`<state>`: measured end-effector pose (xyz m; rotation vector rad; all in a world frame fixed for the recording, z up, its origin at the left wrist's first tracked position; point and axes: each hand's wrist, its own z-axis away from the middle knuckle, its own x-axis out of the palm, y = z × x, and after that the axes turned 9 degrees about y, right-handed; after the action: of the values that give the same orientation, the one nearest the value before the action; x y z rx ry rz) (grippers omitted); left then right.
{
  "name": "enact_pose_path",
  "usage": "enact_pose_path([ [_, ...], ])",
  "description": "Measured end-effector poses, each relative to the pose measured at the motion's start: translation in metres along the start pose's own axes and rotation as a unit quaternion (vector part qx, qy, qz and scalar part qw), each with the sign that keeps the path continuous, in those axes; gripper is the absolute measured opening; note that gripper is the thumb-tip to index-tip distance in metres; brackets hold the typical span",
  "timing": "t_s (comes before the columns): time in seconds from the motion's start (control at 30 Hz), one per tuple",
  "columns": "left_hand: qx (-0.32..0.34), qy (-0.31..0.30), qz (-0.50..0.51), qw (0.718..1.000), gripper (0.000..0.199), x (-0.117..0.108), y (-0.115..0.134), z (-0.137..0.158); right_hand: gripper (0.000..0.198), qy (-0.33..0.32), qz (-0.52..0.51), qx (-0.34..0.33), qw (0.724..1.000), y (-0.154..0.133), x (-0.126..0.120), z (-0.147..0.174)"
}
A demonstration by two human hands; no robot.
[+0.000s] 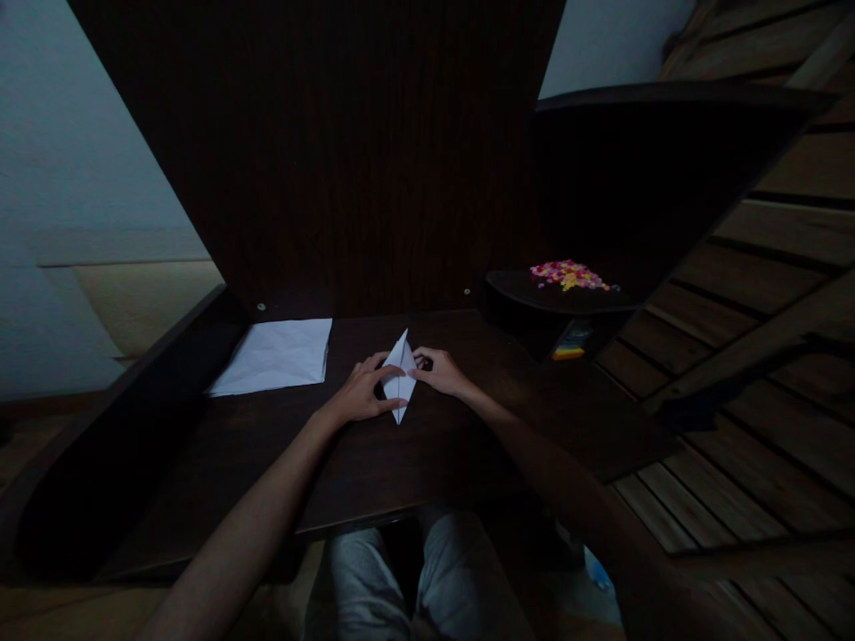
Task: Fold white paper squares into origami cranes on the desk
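Observation:
A white sheet of paper folded into a narrow diamond lies on the dark desk, its long points toward and away from me. A crease or slit runs down its middle. My left hand holds its left side, with the index finger across the middle and the thumb on the lower part. At the right corner, my right hand is closed on the edge with thumb and fingertips, the other fingers curled. Some fingertips are hidden by the paper.
A stack of white paper sheets with crease marks lies on the left of the desk. On a small shelf at right is a pile of small colourful pieces. A raised side panel borders the left.

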<state>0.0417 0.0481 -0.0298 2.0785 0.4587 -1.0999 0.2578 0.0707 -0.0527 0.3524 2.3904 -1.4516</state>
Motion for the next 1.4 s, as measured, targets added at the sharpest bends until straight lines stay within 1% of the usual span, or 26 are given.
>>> enact_pose_path([
  [0.1, 0.004, -0.015, -0.015, 1.000, 0.049, 0.000, 0.000, 0.000, 0.012, 0.009, 0.008, -0.008, 1.000, -0.001, 0.000, 0.000],
  [0.27, 0.002, -0.018, -0.017, 1.000, 0.049, 0.001, 0.001, -0.001, 0.012, 0.028, 0.021, -0.016, 0.999, -0.005, 0.000, 0.000],
  [0.4, 0.000, -0.017, -0.014, 1.000, 0.048, 0.001, 0.003, -0.002, 0.016, 0.044, 0.016, -0.030, 0.998, -0.010, 0.001, 0.000],
  [0.57, 0.011, -0.012, -0.015, 1.000, 0.047, 0.003, 0.003, -0.002, 0.024, 0.091, 0.005, -0.051, 0.994, -0.022, 0.003, 0.002],
  [0.77, 0.024, -0.009, -0.022, 0.999, 0.046, 0.002, 0.005, -0.001, 0.020, 0.123, 0.057, -0.086, 0.987, -0.035, 0.003, 0.006],
  [0.93, 0.027, -0.007, -0.027, 0.999, 0.045, 0.000, 0.008, -0.001, 0.024, 0.147, 0.060, -0.104, 0.982, -0.037, 0.003, 0.009],
  [1.2, 0.034, -0.011, -0.042, 0.998, 0.044, -0.001, 0.009, -0.001, 0.023, 0.186, 0.089, -0.108, 0.973, -0.037, 0.003, 0.009],
  [1.3, 0.037, -0.012, -0.044, 0.998, 0.044, -0.001, 0.009, -0.001, 0.023, 0.182, 0.076, -0.117, 0.973, -0.038, 0.003, 0.010],
  [1.4, 0.029, -0.017, -0.039, 0.999, 0.045, -0.002, 0.010, -0.002, 0.029, 0.153, 0.054, -0.110, 0.981, -0.036, 0.001, 0.010],
])
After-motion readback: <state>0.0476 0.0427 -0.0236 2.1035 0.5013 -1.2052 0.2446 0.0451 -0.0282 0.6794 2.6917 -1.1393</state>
